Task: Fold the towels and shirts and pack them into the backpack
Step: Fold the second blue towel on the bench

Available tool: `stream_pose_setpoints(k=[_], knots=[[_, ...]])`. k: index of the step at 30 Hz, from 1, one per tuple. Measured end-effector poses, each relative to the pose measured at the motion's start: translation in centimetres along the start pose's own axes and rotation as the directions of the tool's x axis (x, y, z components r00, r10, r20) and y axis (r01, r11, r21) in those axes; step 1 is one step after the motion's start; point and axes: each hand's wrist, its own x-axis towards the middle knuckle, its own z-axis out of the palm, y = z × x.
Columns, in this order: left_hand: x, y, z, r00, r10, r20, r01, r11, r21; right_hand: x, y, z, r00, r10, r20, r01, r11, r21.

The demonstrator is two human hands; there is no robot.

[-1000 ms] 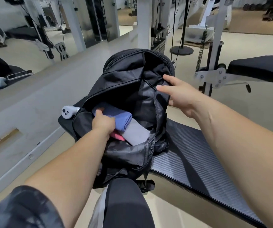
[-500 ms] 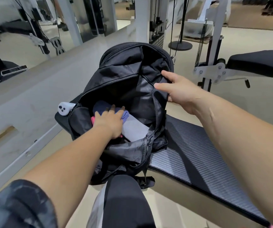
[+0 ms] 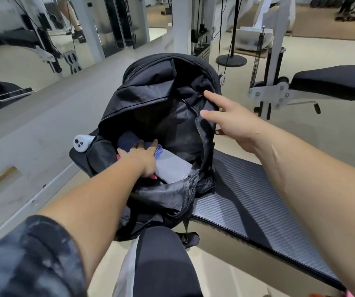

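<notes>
Backpack (image 3: pixel 151 86) of crumpled black fabric

A black ribbed padded bench (image 3: pixel 247 189) carries a small white rounded controller (image 3: pixel 82 142) at its far left corner. Well beyond, a black cushioned seat on a white steel frame (image 3: pixel 333 82) stands on the pale floor (image 3: pixel 333 129).

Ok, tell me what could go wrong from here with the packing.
1. The right hand lies open at the rim of the backpack, not gripping it, so the upper flap could sag over the opening.
2. The left hand presses flat on the blue towel; the push might rumple the folded gray cloth beside it.
3. A white device lies beside the backpack at the end of the bench; a shove might knock it off.
</notes>
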Motion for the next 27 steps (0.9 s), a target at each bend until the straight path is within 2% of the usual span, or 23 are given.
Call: stream_pose_setpoints(k=[4,7,10,12,14,17,20,22,25,27], knots=[[-3.4,1.1,-0.5,0.978,0.091,-0.188,-0.097,0.995,-0.024,-1.5,0.3,-0.4,1.000,-0.015,0.010,0.015,0.999,0.039],[-7.7,3.0,-0.5,0.921,0.207,-0.330,-0.239,0.969,-0.058,-2.9,0.9,-0.6,0.998,-0.020,0.068,0.016,0.998,0.065],[-12.5,5.7,0.1,0.756,0.326,-0.568,-0.474,0.870,-0.132,-4.8,1.7,-1.2,0.995,-0.035,0.096,0.030,0.998,0.056],[-15.2,8.0,0.4,0.647,0.402,-0.648,-0.613,0.779,-0.128,-6.6,2.6,-2.3,0.996,-0.028,0.089,0.025,0.999,0.037],[-16.9,10.8,0.7,0.593,0.500,-0.631,-0.700,0.708,-0.096,-8.7,4.5,-3.8,0.999,0.014,0.049,-0.015,1.000,0.006],[-18.4,15.7,1.7,0.560,0.623,-0.547,-0.771,0.632,-0.070,-12.0,8.4,-7.0,0.993,0.088,-0.083,-0.093,0.994,-0.050],[-19.1,20.9,3.7,0.575,0.681,-0.453,-0.787,0.612,-0.078,-15.8,12.6,-10.1,0.965,0.133,-0.227,-0.159,0.982,-0.100],[-19.3,24.6,5.3,0.586,0.703,-0.404,-0.790,0.606,-0.091,-18.7,15.6,-11.7,0.931,0.152,-0.331,-0.225,0.954,-0.196],[-19.7,30.0,7.9,0.594,0.734,-0.328,-0.799,0.586,-0.135,-23.6,20.4,-12.9,0.862,0.134,-0.490,-0.369,0.828,-0.423],[-19.8,33.2,9.4,0.612,0.732,-0.300,-0.789,0.592,-0.165,-26.6,22.9,-13.4,0.801,0.088,-0.592,-0.459,0.725,-0.513]])
